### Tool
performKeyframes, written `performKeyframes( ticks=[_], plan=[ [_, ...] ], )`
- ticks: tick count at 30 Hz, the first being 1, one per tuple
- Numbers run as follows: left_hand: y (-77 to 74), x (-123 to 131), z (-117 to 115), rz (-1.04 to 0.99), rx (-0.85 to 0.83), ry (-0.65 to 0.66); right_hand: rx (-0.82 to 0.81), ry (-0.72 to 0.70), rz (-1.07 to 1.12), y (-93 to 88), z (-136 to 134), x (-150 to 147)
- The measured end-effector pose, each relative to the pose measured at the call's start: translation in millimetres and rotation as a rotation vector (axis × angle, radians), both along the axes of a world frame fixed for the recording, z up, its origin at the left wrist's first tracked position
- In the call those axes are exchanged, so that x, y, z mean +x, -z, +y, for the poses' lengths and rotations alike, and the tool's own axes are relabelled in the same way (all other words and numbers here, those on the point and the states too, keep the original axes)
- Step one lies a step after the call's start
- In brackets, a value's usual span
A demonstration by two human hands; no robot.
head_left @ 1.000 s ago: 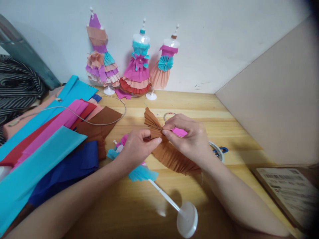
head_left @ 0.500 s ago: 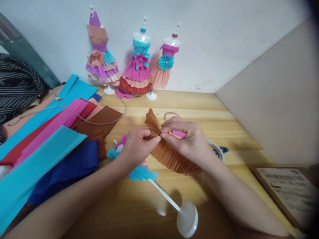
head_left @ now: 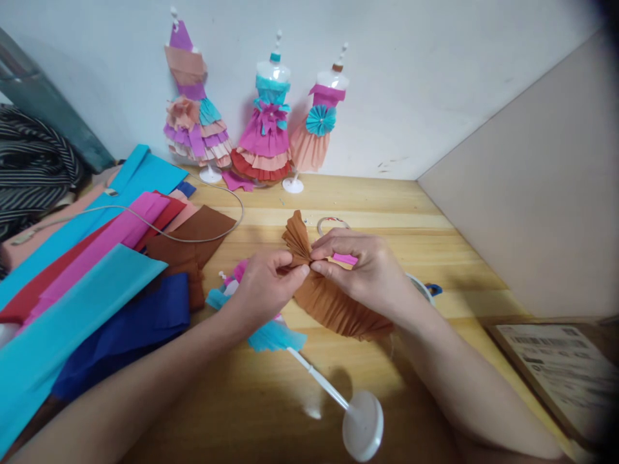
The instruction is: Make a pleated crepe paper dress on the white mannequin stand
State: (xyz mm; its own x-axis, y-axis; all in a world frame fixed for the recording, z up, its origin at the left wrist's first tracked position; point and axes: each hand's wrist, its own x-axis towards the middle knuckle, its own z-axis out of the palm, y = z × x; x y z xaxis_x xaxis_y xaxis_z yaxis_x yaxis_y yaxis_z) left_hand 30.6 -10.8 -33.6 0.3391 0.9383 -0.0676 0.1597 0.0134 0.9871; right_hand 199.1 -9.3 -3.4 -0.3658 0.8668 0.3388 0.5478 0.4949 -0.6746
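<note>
A strip of brown pleated crepe paper (head_left: 329, 303) is held above the wooden table (head_left: 396, 212). My left hand (head_left: 264, 287) and my right hand (head_left: 362, 267) both pinch it at its gathered middle, fingertips almost touching. One end fans up behind my fingers, the longer end spreads down under my right wrist. Beneath my left hand lies a small mannequin on its side, dressed in turquoise paper (head_left: 275, 335), its white stand (head_left: 362, 425) pointing toward me. A scrap of pink paper (head_left: 345, 259) shows behind my right fingers.
Three dressed paper-gown mannequins (head_left: 271, 122) stand against the back wall. Sheets of coloured crepe paper (head_left: 97, 270) with a thin cable across them cover the left side. A tape roll (head_left: 331, 223) lies behind my hands, scissors (head_left: 430, 290) by my right wrist, a cardboard box (head_left: 561, 374) front right.
The pleats have been gathered tighter at the pinch, so the upper fan stands narrower. Both hands stay nearly in the same place.
</note>
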Motion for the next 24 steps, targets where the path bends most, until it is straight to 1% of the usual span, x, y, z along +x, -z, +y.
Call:
performKeyframes(
  ticks=[5, 10, 13, 16, 20, 24],
  plan=[
    [-0.6, 1, 0, -0.052, -0.053, -0.004, 0.04, 0.033, 0.011, 2.8, 0, -1],
    [5.4, 4, -1, -0.164, -0.127, 0.052, 0.068, 0.071, 0.042, 5.1, 2, 0],
    [8.1, 4, -2, -0.111, -0.125, 0.048, 0.067, 0.069, 0.037, 4.8, 2, 0],
    [7.0, 4, -3, -0.013, -0.057, 0.01, 0.06, 0.052, 0.023, 4.6, 1, -2],
    [2.6, 3, -4, 0.078, 0.018, -0.021, 0.031, 0.034, 0.028, 5.7, 1, -1],
    [-5.0, 2, -6, 0.068, -0.011, 0.017, 0.041, 0.033, 0.035, 7.0, 1, -1]
  ],
)
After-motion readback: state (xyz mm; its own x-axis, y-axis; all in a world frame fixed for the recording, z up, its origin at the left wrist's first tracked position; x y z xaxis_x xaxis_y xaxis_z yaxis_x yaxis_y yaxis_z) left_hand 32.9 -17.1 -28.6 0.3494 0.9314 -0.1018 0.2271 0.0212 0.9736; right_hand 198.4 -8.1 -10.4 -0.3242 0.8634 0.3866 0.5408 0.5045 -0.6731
